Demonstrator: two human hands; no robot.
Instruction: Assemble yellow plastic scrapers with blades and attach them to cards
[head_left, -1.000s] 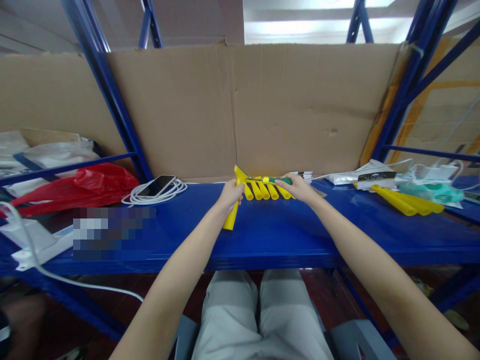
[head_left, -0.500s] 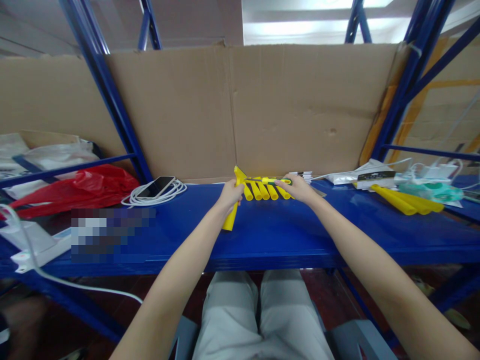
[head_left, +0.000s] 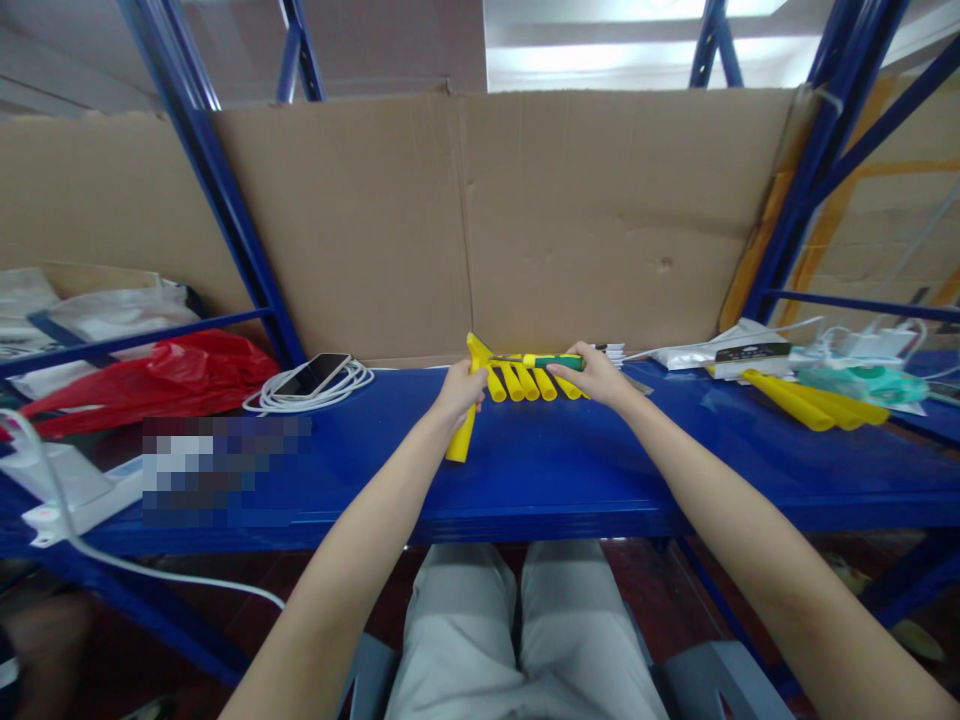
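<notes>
My left hand (head_left: 460,392) is wrapped round a yellow plastic scraper-like tool (head_left: 460,444), its wider head up and its tube-like handle pointing down toward me. In my right hand (head_left: 597,376) is a screwdriver (head_left: 557,362) with a green and yellow handle. The screwdriver lies level, and its thin shaft reaches left to the head of the yellow tool. Exactly how the tip meets the head is too small to make out. Just behind and below the screwdriver, several like yellow tools (head_left: 530,384) lie in a row on the blue table (head_left: 555,460).
A phone (head_left: 315,375) rests on a coiled white cable (head_left: 351,382) at the left, near a red plastic bag (head_left: 172,375). More yellow tools (head_left: 817,402) and plastic packs (head_left: 750,355) lie at the right. A cardboard panel (head_left: 600,220) stands along the back.
The screwdriver's handle has turned about its length, showing a different mix of green and yellow. My right fingers have shifted slightly on it. My left hand and the yellow tool stay nearly still.
</notes>
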